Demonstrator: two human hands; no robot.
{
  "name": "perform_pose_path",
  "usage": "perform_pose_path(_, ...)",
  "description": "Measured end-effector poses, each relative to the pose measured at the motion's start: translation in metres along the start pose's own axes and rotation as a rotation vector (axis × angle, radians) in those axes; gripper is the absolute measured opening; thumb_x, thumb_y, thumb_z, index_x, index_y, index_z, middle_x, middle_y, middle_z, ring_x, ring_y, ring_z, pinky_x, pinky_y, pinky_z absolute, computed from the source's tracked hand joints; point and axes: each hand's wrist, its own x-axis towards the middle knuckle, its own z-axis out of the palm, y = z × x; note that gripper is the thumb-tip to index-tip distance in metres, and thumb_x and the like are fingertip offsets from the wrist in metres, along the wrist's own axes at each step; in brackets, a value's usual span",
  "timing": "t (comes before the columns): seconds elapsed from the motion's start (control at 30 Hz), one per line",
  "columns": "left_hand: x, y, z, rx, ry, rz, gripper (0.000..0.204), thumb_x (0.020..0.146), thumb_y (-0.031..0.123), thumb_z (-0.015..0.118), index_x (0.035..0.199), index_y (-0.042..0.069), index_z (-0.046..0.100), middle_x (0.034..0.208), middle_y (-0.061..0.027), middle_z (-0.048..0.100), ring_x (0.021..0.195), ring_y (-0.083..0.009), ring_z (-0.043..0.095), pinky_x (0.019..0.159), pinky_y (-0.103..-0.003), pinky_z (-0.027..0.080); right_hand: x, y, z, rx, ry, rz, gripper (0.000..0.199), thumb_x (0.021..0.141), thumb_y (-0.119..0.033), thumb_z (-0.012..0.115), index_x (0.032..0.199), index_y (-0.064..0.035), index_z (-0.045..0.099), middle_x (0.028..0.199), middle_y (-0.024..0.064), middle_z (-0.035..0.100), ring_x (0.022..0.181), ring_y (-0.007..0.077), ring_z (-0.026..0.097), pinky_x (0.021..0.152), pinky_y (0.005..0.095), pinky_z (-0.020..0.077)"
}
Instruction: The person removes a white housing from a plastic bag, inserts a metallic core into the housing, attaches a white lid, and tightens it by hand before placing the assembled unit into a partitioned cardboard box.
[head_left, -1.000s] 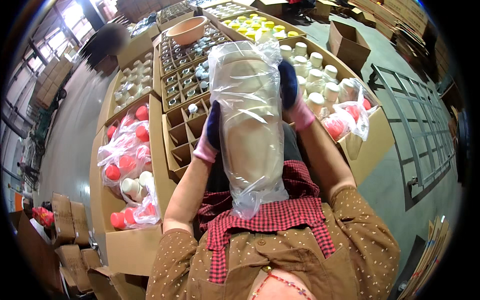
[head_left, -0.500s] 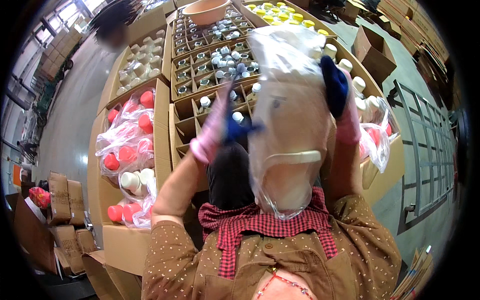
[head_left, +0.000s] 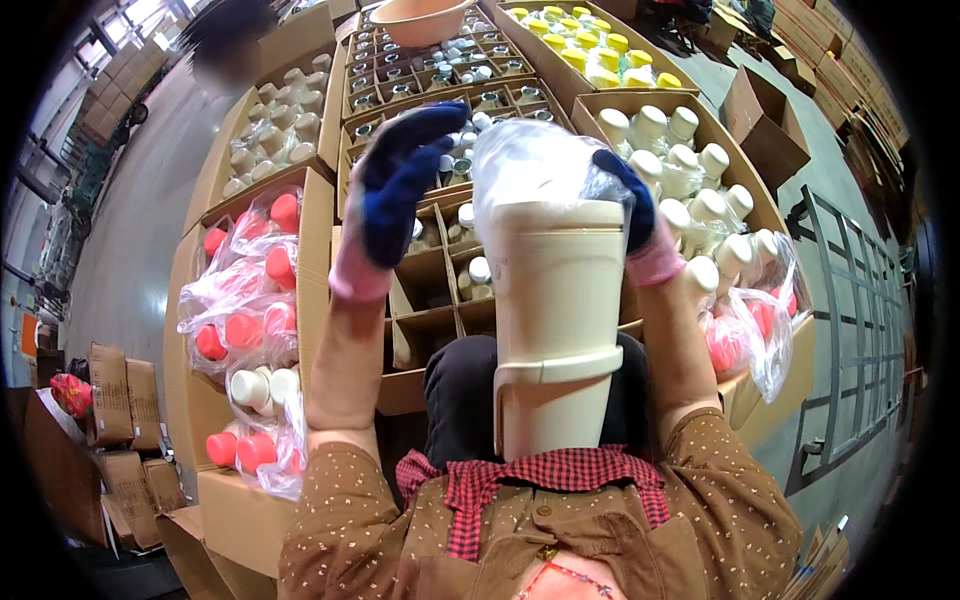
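Note:
A tall cream plastic container (head_left: pixel 558 290), tapering toward its base and with a raised band around its lower half, stands between my knees. Over its top is a bunched clear plastic bag (head_left: pixel 535 165). My right hand (head_left: pixel 635 205), in a blue-and-pink glove, presses its fingers on the bag at the container's right rim; its thumb is hidden. Gloved alike, my left hand (head_left: pixel 390 190) is raised to the left of the container, apart from it, with fingers spread and nothing in them.
Ahead lies a cardboard box with dividers (head_left: pixel 425 280) holding several bottles. Boxes flank me: red-capped bottles in bags (head_left: pixel 245 325) at left, cream bottles (head_left: pixel 700 205) at right. Yellow-capped bottles (head_left: pixel 590 45) and an orange basin (head_left: pixel 425 22) are farther off. A metal rack (head_left: pixel 850 310) lies right.
The clear bag, which covered the whole container, is now bunched at its top, baring the cream body. My left hand has moved up and away to the left.

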Motion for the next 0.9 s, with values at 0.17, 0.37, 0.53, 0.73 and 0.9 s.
perform_pose_path(0.17, -0.039, -0.058, 0.007, 0.262, 0.016, -0.231, 0.041, 0.100, 0.022, 0.053, 0.134, 0.000, 0.054, 0.136, -0.0112, 0.058, 0.125, -0.0228, 0.054, 0.108, -0.032, 0.037, 0.013, 0.071, -0.017, -0.133, 0.003, -0.063, 0.041, 0.103, -0.029, 0.049, 0.118, 0.0064, 0.063, 0.113, 0.0165, 0.068, 0.106, 0.0179, 0.063, 0.096, 0.0332, 0.0493)
perform_pose_path(0.37, -0.175, -0.143, -0.076, 0.925, -0.967, -0.550, 0.030, 0.088, 0.007, 0.054, 0.114, 0.007, 0.070, 0.111, -0.0161, 0.070, 0.103, -0.0309, 0.065, 0.095, -0.035, 0.049, -0.004, -0.008, -0.070, -1.103, 0.146, -0.430, 0.046, 0.104, -0.032, 0.044, 0.118, 0.0083, 0.062, 0.117, 0.0184, 0.067, 0.110, 0.0188, 0.062, 0.099, 0.0346, 0.0478)
perform_pose_path(0.53, -0.039, -0.085, -0.008, 0.787, -0.164, -0.034, 0.025, 0.089, 0.007, 0.063, 0.112, 0.000, 0.068, 0.108, -0.0174, 0.071, 0.100, -0.0309, 0.068, 0.088, -0.036, 0.053, -0.018, -0.026, 0.039, -1.383, -0.127, -0.134, 0.048, 0.099, -0.034, 0.043, 0.102, 0.0059, 0.070, 0.098, 0.0163, 0.071, 0.094, 0.0257, 0.068, 0.088, 0.0351, 0.0496)
perform_pose_path(0.73, -0.016, -0.121, 0.056, -0.957, -0.192, -0.585, 0.068, 0.104, 0.052, 0.030, 0.139, -0.004, 0.046, 0.141, -0.0170, 0.052, 0.127, -0.0236, 0.051, 0.112, -0.037, 0.035, -0.017, -0.016, 0.012, -1.041, -0.168, -0.365, 0.041, 0.088, -0.034, 0.059, 0.096, 0.0039, 0.070, 0.088, 0.0171, 0.070, 0.086, 0.0287, 0.069, 0.081, 0.0362, 0.0515)
perform_pose_path(0.9, -0.009, -0.085, 0.057, -0.258, -0.219, 0.006, 0.082, 0.101, 0.063, 0.025, 0.144, -0.005, 0.041, 0.144, -0.0169, 0.049, 0.132, -0.0247, 0.047, 0.115, -0.038, 0.028, 0.003, 0.032, -0.066, -0.332, 0.080, 0.019, 0.100, 0.090, -0.080, 0.025, 0.127, 0.0089, 0.055, 0.121, 0.0199, 0.064, 0.113, 0.0244, 0.060, 0.103, 0.0389, 0.0432)
